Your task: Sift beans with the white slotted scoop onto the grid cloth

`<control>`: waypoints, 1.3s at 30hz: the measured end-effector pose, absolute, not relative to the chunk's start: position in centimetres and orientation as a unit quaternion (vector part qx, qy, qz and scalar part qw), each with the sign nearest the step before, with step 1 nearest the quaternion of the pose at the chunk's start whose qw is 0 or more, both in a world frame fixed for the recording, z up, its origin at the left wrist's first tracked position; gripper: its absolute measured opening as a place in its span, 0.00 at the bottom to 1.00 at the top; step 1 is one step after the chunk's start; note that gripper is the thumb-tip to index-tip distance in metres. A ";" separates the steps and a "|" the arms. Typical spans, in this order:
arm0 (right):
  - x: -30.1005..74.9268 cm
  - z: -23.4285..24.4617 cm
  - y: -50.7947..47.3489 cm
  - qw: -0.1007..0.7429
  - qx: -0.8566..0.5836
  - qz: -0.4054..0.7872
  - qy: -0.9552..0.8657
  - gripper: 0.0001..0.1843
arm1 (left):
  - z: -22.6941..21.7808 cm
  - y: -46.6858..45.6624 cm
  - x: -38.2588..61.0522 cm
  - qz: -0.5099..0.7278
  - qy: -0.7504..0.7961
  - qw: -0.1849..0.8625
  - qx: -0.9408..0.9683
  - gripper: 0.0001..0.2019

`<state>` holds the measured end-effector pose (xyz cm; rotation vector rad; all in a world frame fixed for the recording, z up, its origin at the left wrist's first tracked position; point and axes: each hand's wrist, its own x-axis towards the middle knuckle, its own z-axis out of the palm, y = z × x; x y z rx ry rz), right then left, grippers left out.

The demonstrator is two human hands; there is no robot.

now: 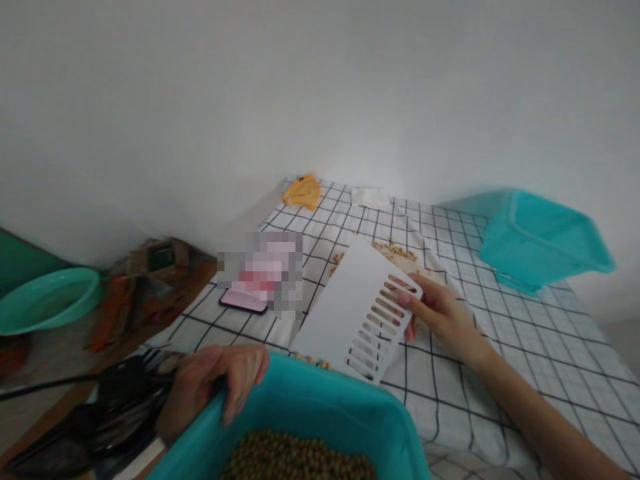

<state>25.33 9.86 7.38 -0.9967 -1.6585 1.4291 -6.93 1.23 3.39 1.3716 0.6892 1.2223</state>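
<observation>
Checked cloth [500, 333] covers the table across the right of the frame. At bottom centre a teal basin [320, 407] holds tan beans [295, 460]. A second teal basin [540, 247] sits tilted at upper right, well apart. The white slotted scoop [345, 307] slopes from mid-frame down to the near basin's far rim, likely so that beans slide off its lower edge. The left hand [215, 387] curls over that basin's left rim, apparently steadying it. The right hand [440, 317] pinches the scoop's right edge, fingers pressed together. Loose beans [395, 252] lie just behind the scoop.
</observation>
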 end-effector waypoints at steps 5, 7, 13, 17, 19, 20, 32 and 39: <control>25.5 7.2 10.0 0.345 -0.367 0.578 -0.642 0.17 | 4.0 1.2 -7.3 0.495 0.297 0.565 0.589 0.35; 25.6 7.2 10.0 0.345 -0.354 0.589 -0.639 0.16 | 3.9 1.1 -7.4 0.493 0.292 0.571 0.587 0.35; 26.0 7.0 10.0 0.375 -0.322 0.598 -0.631 0.14 | 3.4 1.3 -7.3 0.503 0.283 0.581 0.575 0.34; 26.6 6.9 10.1 0.413 -0.321 0.585 -0.620 0.12 | 3.4 1.4 -7.4 0.501 0.276 0.585 0.575 0.34; 26.9 7.0 10.2 0.428 -0.336 0.571 -0.615 0.11 | 3.4 1.3 -7.5 0.497 0.275 0.587 0.577 0.34; 27.0 7.1 10.2 0.431 -0.346 0.563 -0.615 0.11 | 3.4 1.3 -7.4 0.498 0.276 0.588 0.575 0.34; 27.6 7.4 11.2 0.433 -0.426 0.481 -0.632 0.15 | 4.1 1.2 -7.0 0.503 0.287 0.583 0.570 0.34; 30.1 7.5 12.4 0.519 -0.478 0.389 -0.593 0.14 | 4.2 1.4 -6.9 0.504 0.288 0.577 0.574 0.34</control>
